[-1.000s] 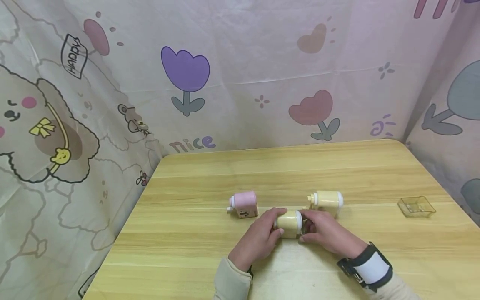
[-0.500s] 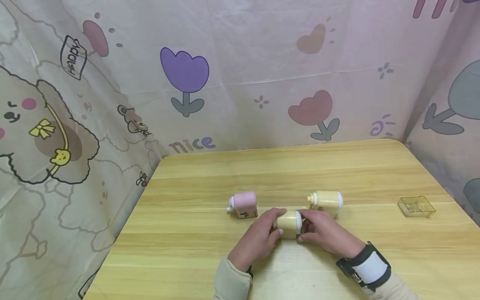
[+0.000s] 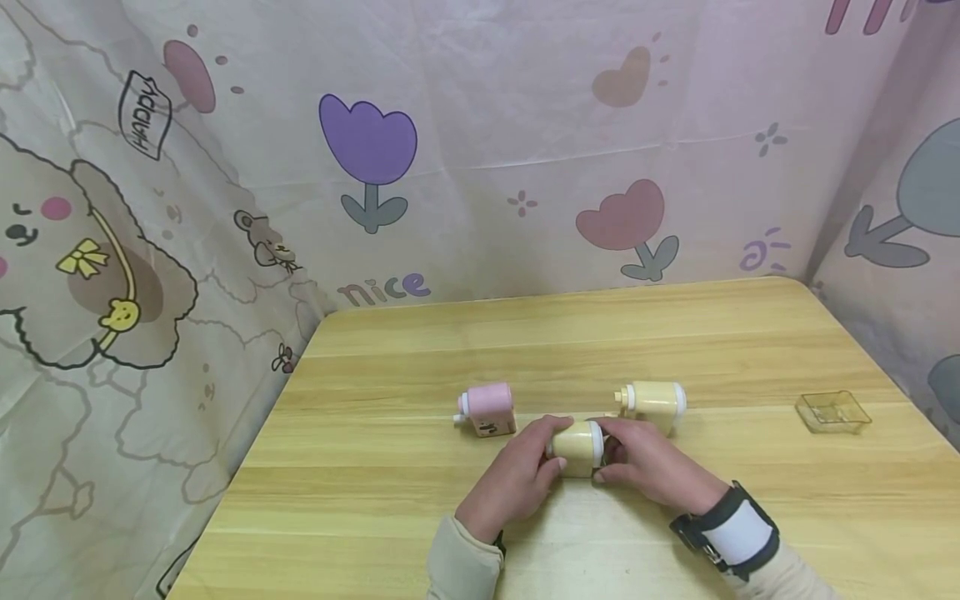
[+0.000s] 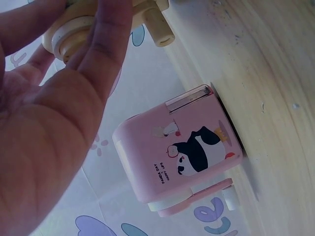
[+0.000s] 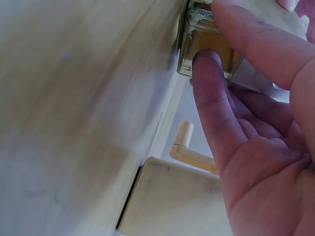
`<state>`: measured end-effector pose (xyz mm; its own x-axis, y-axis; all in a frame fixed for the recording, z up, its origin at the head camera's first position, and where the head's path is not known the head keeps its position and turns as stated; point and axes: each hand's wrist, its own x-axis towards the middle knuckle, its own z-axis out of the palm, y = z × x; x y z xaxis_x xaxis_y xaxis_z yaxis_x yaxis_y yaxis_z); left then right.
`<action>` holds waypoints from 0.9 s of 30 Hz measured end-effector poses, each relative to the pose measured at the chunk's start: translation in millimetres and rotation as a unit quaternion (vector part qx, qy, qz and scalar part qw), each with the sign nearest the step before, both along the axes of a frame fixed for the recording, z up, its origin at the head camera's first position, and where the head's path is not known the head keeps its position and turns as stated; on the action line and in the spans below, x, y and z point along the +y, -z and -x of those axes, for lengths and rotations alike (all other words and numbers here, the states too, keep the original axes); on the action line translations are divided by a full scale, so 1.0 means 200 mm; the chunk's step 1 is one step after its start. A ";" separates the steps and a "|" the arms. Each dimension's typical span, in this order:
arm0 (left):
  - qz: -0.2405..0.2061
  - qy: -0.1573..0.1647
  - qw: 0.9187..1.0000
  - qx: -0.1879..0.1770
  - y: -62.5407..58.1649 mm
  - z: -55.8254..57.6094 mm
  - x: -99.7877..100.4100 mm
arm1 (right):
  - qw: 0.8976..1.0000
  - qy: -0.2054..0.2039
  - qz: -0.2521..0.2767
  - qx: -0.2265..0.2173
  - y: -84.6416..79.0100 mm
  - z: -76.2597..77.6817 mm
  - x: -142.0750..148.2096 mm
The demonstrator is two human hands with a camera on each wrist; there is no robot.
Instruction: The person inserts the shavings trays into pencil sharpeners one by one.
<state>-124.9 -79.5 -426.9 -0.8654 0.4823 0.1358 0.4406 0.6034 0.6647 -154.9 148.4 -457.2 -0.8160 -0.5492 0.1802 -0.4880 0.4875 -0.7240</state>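
A pale yellow crank pencil sharpener (image 3: 576, 446) with a white rim stands on the table between both hands. My left hand (image 3: 521, 471) grips its left, crank side; the yellow crank handle (image 4: 160, 29) sticks out past the fingers in the left wrist view. On the opposite side, my right hand (image 3: 648, 462) pinches a clear amber shavings drawer (image 5: 216, 42) at the sharpener's lower end. How far the drawer sits inside cannot be told. Just behind the right hand is a second yellow pencil sharpener (image 3: 656, 398), partly hidden.
A pink pencil sharpener (image 3: 491, 408) with a panda print stands left of the hands. Farther right lies a separate clear amber drawer (image 3: 832, 414) on the wooden table (image 3: 390, 467). Printed cloth (image 3: 480, 150) hangs behind the table and along its sides.
My right hand has shifted very slightly left, toward the held pencil sharpener. The left hand and the other things stay in place.
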 end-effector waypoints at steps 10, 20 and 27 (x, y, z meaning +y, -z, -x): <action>-0.003 -0.001 1.000 0.001 0.01 0.00 0.01 | 1.000 -0.001 -0.006 -0.007 0.00 0.01 0.00; -0.002 -0.001 1.000 0.004 0.01 0.00 0.01 | 1.000 -0.006 0.001 -0.007 0.00 0.01 -0.01; -0.005 0.001 1.000 0.003 0.01 0.00 0.01 | 1.000 -0.006 -0.004 -0.003 0.00 0.01 -0.01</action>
